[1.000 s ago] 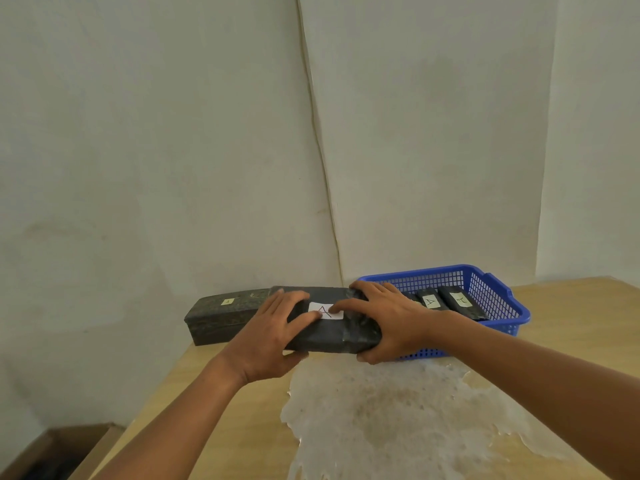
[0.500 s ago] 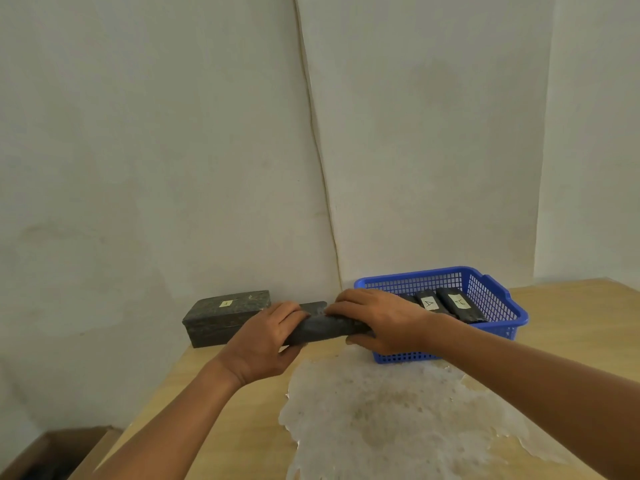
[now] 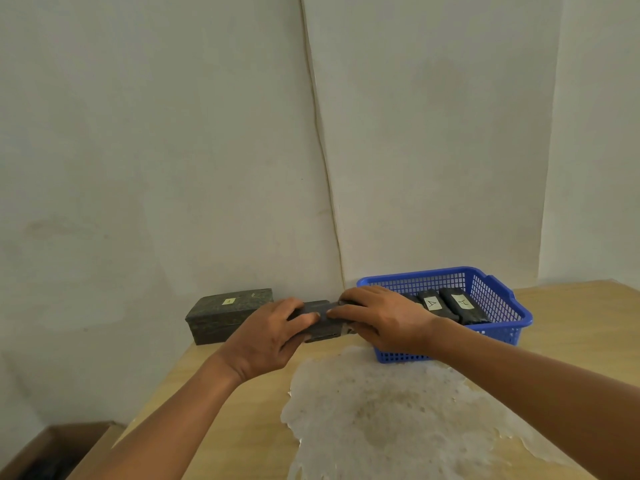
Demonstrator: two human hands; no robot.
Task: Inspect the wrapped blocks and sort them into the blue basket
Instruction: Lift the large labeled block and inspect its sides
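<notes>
I hold a dark wrapped block (image 3: 320,322) just above the table, left of the blue basket (image 3: 498,299). My left hand (image 3: 266,337) grips its left end and my right hand (image 3: 377,318) grips its right end, thumbs nearly meeting on its near face. Its label is turned out of sight. Two wrapped blocks (image 3: 450,304) with white "A" labels lie inside the basket. Another dark block (image 3: 227,315) with a small yellow label sits at the table's back left against the wall.
The wooden table (image 3: 571,341) has a large whitish worn patch (image 3: 388,417) in front of me. White walls stand close behind the table. A cardboard box (image 3: 52,452) sits on the floor at the lower left.
The block has rolled in my hands, so its white label turned out of sight. It also dropped slightly lower toward the table.
</notes>
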